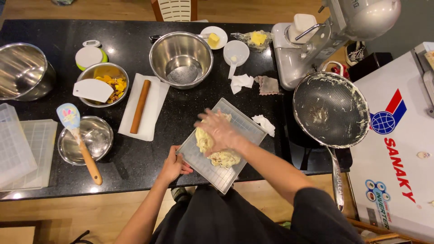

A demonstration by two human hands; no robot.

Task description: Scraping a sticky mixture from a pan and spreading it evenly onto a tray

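A clear gridded tray (246, 124) sits tilted on the black countertop (135, 158), near its front edge, and serves as the landmark here. Pale, sticky dough (204, 141) lies on the tray, spread from its middle toward the lower corner. The right hand (218, 131) rests flat on top of the dough with fingers spread (blurred, so how firmly it presses cannot be told); it grasps nothing. The left hand (174, 165) clamps the tray's left edge, thumb on top and fingers curled beneath.

Left of the tray, a wooden rolling pin (140, 106) lies on a white sheet (156, 97). Behind the tray stands an empty steel bowl (181, 58), and just beside the tray's far right corner lies a crumpled tissue (264, 123). Right of the tray, a dark pan (332, 110) smeared with batter sits well apart. Far left of the tray, a spatula (77, 138) rests across a small steel bowl (101, 138).
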